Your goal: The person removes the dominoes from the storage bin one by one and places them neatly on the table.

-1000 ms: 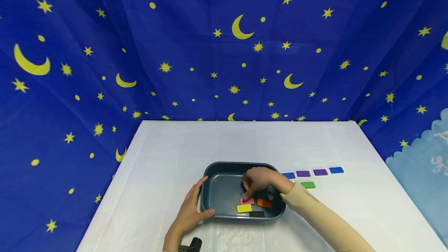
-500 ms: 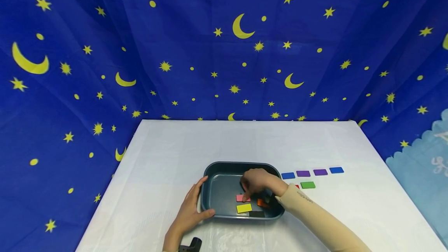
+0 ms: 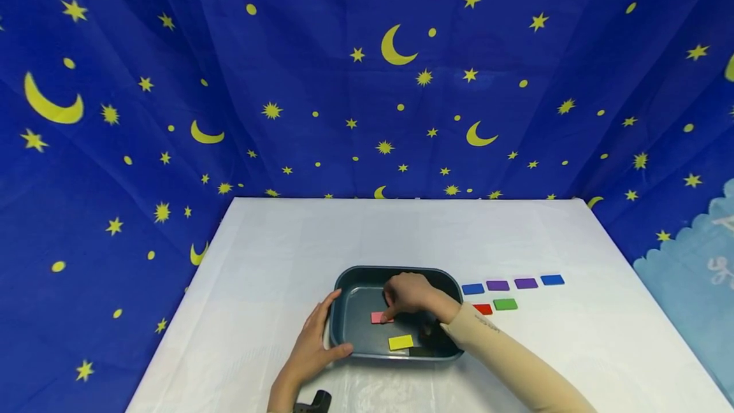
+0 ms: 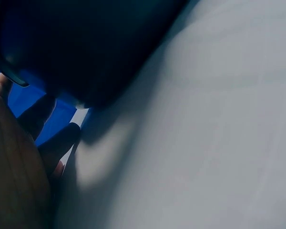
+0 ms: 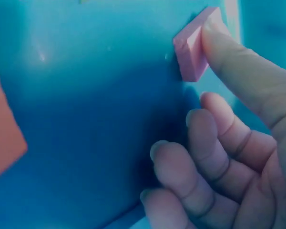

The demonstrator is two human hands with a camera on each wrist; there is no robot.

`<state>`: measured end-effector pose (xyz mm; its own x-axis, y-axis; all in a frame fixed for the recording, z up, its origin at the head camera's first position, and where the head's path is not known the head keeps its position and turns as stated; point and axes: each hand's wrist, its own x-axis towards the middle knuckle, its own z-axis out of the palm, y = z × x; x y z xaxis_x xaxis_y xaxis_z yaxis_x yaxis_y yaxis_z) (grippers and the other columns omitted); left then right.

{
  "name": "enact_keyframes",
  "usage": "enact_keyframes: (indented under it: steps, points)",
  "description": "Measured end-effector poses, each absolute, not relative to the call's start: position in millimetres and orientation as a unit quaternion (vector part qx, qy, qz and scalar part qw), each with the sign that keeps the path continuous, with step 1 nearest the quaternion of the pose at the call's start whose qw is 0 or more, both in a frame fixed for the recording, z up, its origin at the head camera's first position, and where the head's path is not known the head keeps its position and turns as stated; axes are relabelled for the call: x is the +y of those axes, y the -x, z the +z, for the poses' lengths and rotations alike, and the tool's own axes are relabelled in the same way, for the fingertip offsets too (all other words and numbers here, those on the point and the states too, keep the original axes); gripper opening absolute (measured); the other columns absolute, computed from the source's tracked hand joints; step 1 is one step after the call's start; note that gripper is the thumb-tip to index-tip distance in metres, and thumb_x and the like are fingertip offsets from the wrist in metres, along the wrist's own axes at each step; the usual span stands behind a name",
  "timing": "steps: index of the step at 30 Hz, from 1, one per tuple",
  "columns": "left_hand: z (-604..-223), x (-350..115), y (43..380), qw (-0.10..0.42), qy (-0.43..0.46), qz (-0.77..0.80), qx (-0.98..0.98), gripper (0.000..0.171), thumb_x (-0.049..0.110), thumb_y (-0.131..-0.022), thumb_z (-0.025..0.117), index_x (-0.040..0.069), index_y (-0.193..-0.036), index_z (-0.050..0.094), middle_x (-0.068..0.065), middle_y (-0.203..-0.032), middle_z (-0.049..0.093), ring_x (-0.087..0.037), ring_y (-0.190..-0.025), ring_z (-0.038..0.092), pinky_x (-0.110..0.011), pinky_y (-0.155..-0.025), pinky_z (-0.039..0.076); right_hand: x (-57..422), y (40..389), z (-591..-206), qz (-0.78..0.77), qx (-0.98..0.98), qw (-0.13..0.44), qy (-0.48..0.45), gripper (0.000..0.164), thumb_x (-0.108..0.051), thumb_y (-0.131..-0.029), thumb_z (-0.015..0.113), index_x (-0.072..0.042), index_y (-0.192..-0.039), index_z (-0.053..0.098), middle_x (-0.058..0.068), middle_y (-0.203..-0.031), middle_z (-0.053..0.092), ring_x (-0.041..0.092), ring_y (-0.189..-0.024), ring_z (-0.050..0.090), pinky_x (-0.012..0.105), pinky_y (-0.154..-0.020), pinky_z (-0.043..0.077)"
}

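Observation:
A dark blue-grey tray (image 3: 355, 327) sits on the white table. My left hand (image 3: 312, 344) rests against its left side, fingers spread along the outer wall and thumb at the front rim. Inside the tray, my right hand (image 3: 411, 294) touches a pink rectangular block (image 3: 376, 317) with its thumb. In the right wrist view the thumb lies on that pink block (image 5: 193, 52), while the other fingers are loosely bent and appear apart from it. A yellow block (image 3: 401, 342) lies nearer the front. An orange block (image 5: 4, 129) shows at the left in the right wrist view.
Right of the tray are blue (image 3: 473, 289), purple (image 3: 497, 285), red (image 3: 483, 309) and green (image 3: 505, 304) blocks, in two rows. A black block (image 3: 423, 352) lies at the tray's front right. A blue star-patterned cloth (image 3: 321, 81) hangs behind the table.
My right hand has moved left and slightly toward the back with the pink block, away from the yellow one. The red block has come into view behind the sleeve. My left hand has stayed put.

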<state>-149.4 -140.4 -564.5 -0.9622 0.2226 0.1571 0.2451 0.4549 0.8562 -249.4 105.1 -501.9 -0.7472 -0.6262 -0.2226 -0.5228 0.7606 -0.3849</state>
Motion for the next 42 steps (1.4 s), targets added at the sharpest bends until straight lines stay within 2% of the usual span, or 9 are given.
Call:
enact_keyframes:
  steps: [6,16,30,42]
  points:
    - [-564.2,-139.9,148.4,0.001,0.131,-0.505,-0.853,0.092,0.049,-0.069,0.076,0.043,-0.147,0.027,-0.011,-0.15,0.03,-0.046,-0.134,0.024,-0.07,-0.097,0.024,107.0,246.1,-500.7,-0.177,0.918,0.19,0.3,0.038,-0.044,-0.069,0.082,-0.021,-0.061,0.054,-0.011,-0.056,0.046,0.006,-0.051,0.042,0.022,-0.047,0.03]
    - [-564.5,-139.4,148.6,0.004,0.133,-0.506,-0.852,0.092,0.049,-0.069,0.076,0.042,-0.147,0.027,-0.012,-0.15,0.031,-0.047,-0.133,0.023,-0.071,-0.096,0.023,107.6,243.3,-503.6,-0.207,0.91,0.212,0.291,0.032,-0.032,-0.067,0.086,-0.019,-0.066,0.057,-0.01,-0.06,0.05,0.008,-0.055,0.045,0.025,-0.051,0.033]
    - [-564.9,-139.6,150.5,0.012,0.14,-0.506,-0.851,0.093,0.048,-0.068,0.076,0.041,-0.147,0.027,-0.013,-0.15,0.031,-0.047,-0.133,0.024,-0.07,-0.098,0.022,106.1,240.8,-503.1,-0.216,0.915,0.233,0.25,0.03,-0.032,-0.067,0.086,-0.02,-0.065,0.059,-0.008,-0.06,0.052,0.01,-0.056,0.046,0.026,-0.051,0.034]
    - [-565.0,-140.5,149.6,0.004,0.137,-0.507,-0.851,0.092,0.051,-0.069,0.075,0.042,-0.147,0.027,-0.012,-0.15,0.03,-0.048,-0.133,0.023,-0.072,-0.096,0.023,106.4,239.2,-503.3,-0.239,0.907,0.226,0.265,0.031,-0.03,-0.069,0.085,-0.019,-0.065,0.057,-0.009,-0.059,0.048,0.009,-0.055,0.045,0.025,-0.051,0.031]
